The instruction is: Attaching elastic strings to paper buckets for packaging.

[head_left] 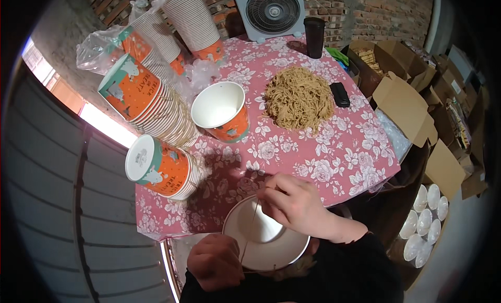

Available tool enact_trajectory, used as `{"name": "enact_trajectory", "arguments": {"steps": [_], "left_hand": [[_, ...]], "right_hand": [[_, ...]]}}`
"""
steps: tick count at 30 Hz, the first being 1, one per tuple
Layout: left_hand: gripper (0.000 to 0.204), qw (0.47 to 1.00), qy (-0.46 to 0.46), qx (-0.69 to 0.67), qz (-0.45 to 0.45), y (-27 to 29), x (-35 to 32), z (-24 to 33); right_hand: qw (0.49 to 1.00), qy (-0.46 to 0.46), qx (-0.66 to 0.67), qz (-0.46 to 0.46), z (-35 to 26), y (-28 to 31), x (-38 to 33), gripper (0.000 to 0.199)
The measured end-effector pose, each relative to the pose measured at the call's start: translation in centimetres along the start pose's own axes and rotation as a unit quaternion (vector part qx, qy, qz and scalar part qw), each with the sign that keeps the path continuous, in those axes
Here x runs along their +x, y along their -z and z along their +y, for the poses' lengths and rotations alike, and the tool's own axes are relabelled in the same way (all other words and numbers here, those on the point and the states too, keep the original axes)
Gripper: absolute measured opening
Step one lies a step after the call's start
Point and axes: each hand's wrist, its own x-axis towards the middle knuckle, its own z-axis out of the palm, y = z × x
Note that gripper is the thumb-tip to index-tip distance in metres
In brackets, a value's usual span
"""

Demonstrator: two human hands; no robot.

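Clear plastic wrap (96, 50) clings about the stacked orange tubs at left, where a tall stack (151, 102) leans on its side toward a shorter stack (167, 170) just in front of it, near the tabletop's (276, 146) left edge. White-rimmed stacks (190, 21) rise behind them. At lower left, a person's left hand (215, 261) is curled closed at the lower end of a thin strand (251, 227). An open tub (229, 120), white inside, stands above on the pink floral cloth (321, 172). The strand runs straight and slanting across the mouth of a white tub (276, 255) held close to the body at the near edge. A grey fan (274, 12) stands at the back. The right hand (292, 201) pinches the strand's upper end over the tub, thumb and fingers together. Beyond it lies a heap of tan strings (298, 99), with a dark cup (314, 38) behind and a black case (340, 95) just beside. Opened cartons (407, 110) crowd the far right, clear bowls (425, 222) grouped below them
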Motion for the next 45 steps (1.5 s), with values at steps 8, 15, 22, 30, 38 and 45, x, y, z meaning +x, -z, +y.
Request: {"name": "enact_trajectory", "arguments": {"steps": [8,15,22,30,38,45], "left_hand": [[0.013,0.993,-0.055,-0.08,-0.072,-1.9,0.5,0.7],[0.015,0.991,-0.081,-0.097,-0.044,-1.4,-1.3,1.1],[0.046,0.899,0.098,0.156,0.397,-0.8,-8.2,2.4],[0.101,0.864,0.318,0.06,0.386,3.4,-5.5,-0.2],[0.102,0.849,0.215,0.136,0.462,4.8,-31.3,13.1],[0.104,0.823,0.131,0.21,0.511,12.0,-22.5,4.2]], "right_hand": [[1.0,-0.002,0.005,-0.018,-1.3,1.5,-0.4,0.027],[0.995,-0.069,0.055,-0.041,-1.1,1.9,-1.6,0.025],[0.959,0.052,-0.015,0.278,-0.1,2.5,-3.8,0.03],[0.955,0.244,0.059,0.16,-0.6,0.4,-5.6,0.048],[0.969,0.239,0.041,0.042,0.9,-2.1,-3.6,0.042],[0.992,0.051,0.075,-0.085,0.9,-2.4,-3.7,0.088]]}}
